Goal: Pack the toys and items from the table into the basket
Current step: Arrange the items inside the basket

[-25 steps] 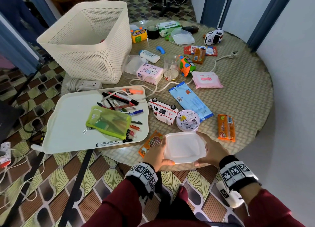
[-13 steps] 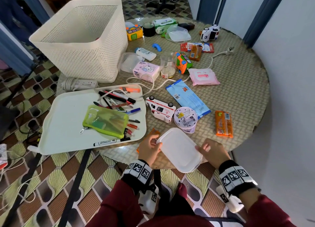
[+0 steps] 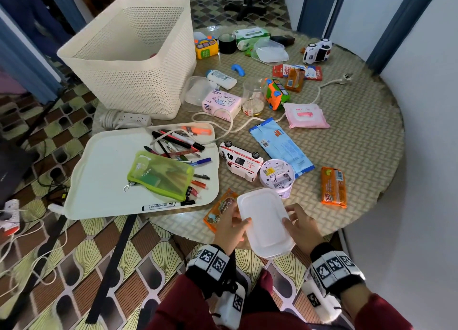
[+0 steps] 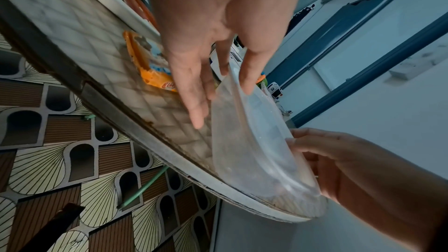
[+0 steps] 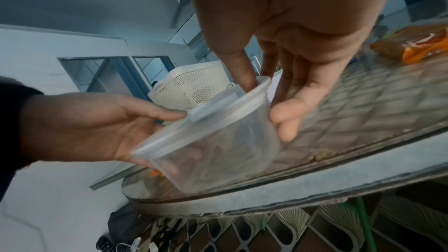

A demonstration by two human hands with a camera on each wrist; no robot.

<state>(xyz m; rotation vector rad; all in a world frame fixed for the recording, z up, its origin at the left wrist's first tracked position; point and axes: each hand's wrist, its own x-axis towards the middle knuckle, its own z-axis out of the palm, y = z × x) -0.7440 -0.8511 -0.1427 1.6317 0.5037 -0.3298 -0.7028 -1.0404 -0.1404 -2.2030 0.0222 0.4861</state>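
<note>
A clear plastic container [image 3: 265, 220] with its lid on hangs tilted over the table's near edge. My left hand [image 3: 233, 226] grips its left side, thumb on the lid and fingers underneath. My right hand [image 3: 301, 226] grips the right side the same way. The left wrist view shows the container [image 4: 254, 141] between the left hand [image 4: 213, 35] and the right hand [image 4: 351, 164]. From the right wrist, the container [image 5: 213, 137] looks empty. The cream mesh basket [image 3: 128, 56] stands at the table's far left, well away from both hands.
An orange snack packet [image 3: 219, 207] lies by my left hand. A toy ambulance [image 3: 240, 159] and a round white device [image 3: 276, 176] sit just beyond the container. A white tray [image 3: 104, 180] with pens overhangs the table on the left. Several toys and packets cover the far half.
The container has turned from lying crosswise to pointing away from me and now tilts over the table edge. Both hands have shifted their hold along its sides.
</note>
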